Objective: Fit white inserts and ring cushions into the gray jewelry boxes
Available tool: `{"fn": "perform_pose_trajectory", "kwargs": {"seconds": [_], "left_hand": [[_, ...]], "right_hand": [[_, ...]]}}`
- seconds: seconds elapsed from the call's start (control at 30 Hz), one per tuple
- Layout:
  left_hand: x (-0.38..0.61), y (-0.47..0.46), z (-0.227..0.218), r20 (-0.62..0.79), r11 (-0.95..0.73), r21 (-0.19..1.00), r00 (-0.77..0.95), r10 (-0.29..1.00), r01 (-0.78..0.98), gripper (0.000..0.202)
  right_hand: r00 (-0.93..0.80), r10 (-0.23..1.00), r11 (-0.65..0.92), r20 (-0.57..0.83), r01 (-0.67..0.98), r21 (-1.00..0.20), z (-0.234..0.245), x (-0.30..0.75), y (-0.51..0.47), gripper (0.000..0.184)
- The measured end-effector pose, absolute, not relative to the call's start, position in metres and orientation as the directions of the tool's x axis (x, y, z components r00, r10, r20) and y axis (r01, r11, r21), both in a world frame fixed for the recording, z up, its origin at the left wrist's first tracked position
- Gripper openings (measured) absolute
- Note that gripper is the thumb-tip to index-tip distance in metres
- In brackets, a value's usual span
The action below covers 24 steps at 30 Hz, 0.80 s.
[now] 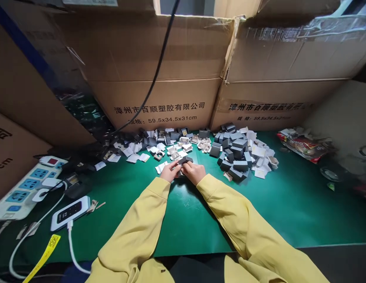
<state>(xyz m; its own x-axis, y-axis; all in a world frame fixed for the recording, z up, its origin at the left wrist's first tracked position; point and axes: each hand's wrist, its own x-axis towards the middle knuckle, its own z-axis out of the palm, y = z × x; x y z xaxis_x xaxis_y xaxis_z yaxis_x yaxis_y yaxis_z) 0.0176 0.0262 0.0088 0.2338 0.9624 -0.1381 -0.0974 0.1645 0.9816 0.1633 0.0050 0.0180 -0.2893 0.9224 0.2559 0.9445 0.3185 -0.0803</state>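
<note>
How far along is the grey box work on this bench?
Seemingly partway. Done: a heap of closed grey boxes sits right of centre on the green mat. In hand: the left hand and right hand together hold one small grey box. Left: loose box parts and white slips lie scattered behind and leftward.
</note>
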Motion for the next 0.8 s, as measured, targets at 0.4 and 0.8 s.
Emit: {"fn": "perform_pose_trajectory", "kwargs": {"seconds": [0.4,0.8], "left_hand": [[0.018,0.028,0.007,-0.267,0.249,0.906,-0.006,0.964,-0.342,0.036],[-0.058,0.041,0.030,-0.292,0.138,0.697,-0.103,0.951,-0.704,0.034]], "right_hand": [[-0.423,0.904,0.424,0.062,0.906,0.009,0.073,0.144,0.027,0.034],[-0.239,0.851,0.377,0.468,0.898,-0.226,0.027,0.149,0.040,0.046]]}}
